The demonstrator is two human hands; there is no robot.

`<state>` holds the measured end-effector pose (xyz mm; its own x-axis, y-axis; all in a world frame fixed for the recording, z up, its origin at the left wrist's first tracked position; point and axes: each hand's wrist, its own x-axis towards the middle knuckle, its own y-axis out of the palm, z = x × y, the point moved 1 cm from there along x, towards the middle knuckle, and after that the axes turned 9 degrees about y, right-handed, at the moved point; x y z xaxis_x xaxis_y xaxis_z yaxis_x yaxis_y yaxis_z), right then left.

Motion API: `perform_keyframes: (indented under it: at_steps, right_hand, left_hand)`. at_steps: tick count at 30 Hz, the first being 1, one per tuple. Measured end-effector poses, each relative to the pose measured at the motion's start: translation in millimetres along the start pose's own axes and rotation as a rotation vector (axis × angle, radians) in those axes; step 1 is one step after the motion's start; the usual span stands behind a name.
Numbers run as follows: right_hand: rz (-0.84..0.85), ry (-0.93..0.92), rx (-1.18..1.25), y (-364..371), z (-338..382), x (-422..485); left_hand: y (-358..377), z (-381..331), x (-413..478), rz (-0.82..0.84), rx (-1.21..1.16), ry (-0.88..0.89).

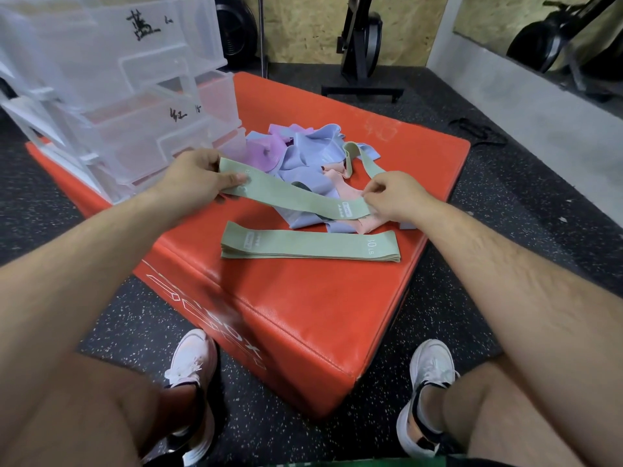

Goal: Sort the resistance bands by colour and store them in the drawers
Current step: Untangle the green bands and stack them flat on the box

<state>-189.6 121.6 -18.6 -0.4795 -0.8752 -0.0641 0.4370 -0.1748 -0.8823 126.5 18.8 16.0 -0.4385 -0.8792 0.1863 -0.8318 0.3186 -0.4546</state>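
A green resistance band (290, 193) is stretched flat between my two hands above the red box. My left hand (199, 176) pinches its left end, and my right hand (392, 197) pinches its right end. A neat stack of green bands (310, 246) lies flat on the red box (303, 315) just in front of the held one. Behind them is a loose pile of blue, purple and pink bands (310, 156), with another green band (365, 163) looped over it. A clear plastic drawer unit (111, 85) with handwritten labels stands at the left on the box.
The box sits on a dark speckled rubber floor (505, 197). My knees and white shoes (431, 369) are at the bottom. Black exercise equipment (360, 45) stands behind, and a black strap (478, 129) lies on the floor at the right.
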Motion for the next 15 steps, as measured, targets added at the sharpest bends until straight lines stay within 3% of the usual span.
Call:
perform_keyframes:
  at_steps: [5,15]
  right_hand:
    - [0.068,0.04,0.023,11.5,-11.1,-6.4]
    - [-0.089,0.082,0.102,2.4,9.1,-5.0]
  left_hand:
    - [-5.3,6.6,-3.6,0.035,0.01,-0.019]
    - [-5.5,10.1,-5.5,0.02,0.04,-0.068]
